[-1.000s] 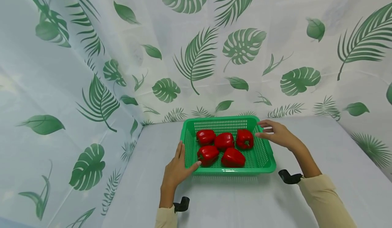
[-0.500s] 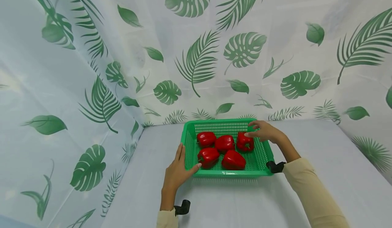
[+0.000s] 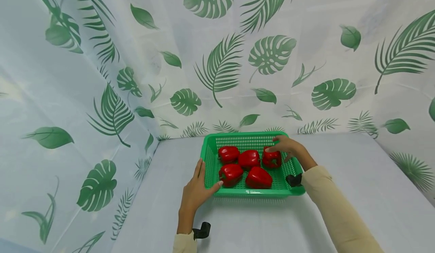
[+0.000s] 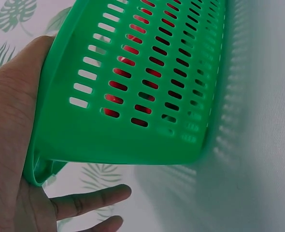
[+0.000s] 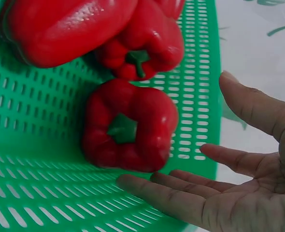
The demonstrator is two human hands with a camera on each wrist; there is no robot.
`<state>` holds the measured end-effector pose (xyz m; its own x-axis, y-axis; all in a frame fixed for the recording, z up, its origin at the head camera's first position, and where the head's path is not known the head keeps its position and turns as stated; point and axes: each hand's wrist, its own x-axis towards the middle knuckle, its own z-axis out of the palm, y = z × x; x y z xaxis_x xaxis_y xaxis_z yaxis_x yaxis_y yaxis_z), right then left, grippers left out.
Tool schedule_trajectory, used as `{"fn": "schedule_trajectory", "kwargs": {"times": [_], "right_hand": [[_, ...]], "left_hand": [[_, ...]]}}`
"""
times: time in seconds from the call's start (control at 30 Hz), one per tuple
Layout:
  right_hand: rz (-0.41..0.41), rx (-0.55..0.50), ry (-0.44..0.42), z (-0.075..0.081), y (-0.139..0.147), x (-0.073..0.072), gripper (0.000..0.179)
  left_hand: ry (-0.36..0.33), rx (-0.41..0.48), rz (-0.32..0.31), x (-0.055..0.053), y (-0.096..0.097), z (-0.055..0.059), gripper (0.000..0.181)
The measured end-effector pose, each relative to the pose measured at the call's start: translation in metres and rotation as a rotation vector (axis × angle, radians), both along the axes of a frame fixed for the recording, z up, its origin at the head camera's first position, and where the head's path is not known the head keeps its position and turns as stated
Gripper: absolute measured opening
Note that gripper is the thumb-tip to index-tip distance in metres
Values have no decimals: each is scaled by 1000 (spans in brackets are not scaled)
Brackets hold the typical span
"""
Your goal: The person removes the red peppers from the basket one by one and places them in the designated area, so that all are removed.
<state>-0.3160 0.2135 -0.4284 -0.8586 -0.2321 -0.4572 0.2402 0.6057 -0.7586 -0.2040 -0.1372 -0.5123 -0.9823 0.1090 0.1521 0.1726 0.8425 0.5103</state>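
Note:
A green plastic basket [image 3: 251, 192] holds several red bell peppers. My left hand [image 3: 196, 192] rests on its front left corner, thumb over the rim, fingers straight along the left side. In the left wrist view, the palm lies against the basket's rim [image 4: 50, 87] and two fingers extend past the corner. Over the basket's right side, my right hand [image 3: 289, 147] reaches in around the rightmost bell pepper [image 3: 272, 161]. The right wrist view shows this bell pepper [image 5: 152, 121], stem toward the camera, with extended fingertips right at its lower edge and the thumb spread apart from it.
Beside the rightmost pepper lie another bell pepper [image 3: 249, 159] in the middle and one [image 3: 259, 176] at the front. The basket stands on a white table [image 3: 251, 226] in front of a leaf-patterned cloth backdrop [image 3: 231, 105]. A similar cloth hangs at the left.
My right hand has moved left and in over the basket's right rim, down to the rightmost bell pepper. The left hand stays at the corner, and the peppers lie as before.

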Motion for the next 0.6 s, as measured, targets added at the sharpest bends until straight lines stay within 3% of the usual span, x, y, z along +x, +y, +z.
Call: {"fn": "schedule_trajectory", "kwargs": {"times": [0.6], "right_hand": [[-36, 75, -45, -19, -10, -17, 78]], "left_hand": [[-17, 33, -2, -1, 0, -2, 102]]}}
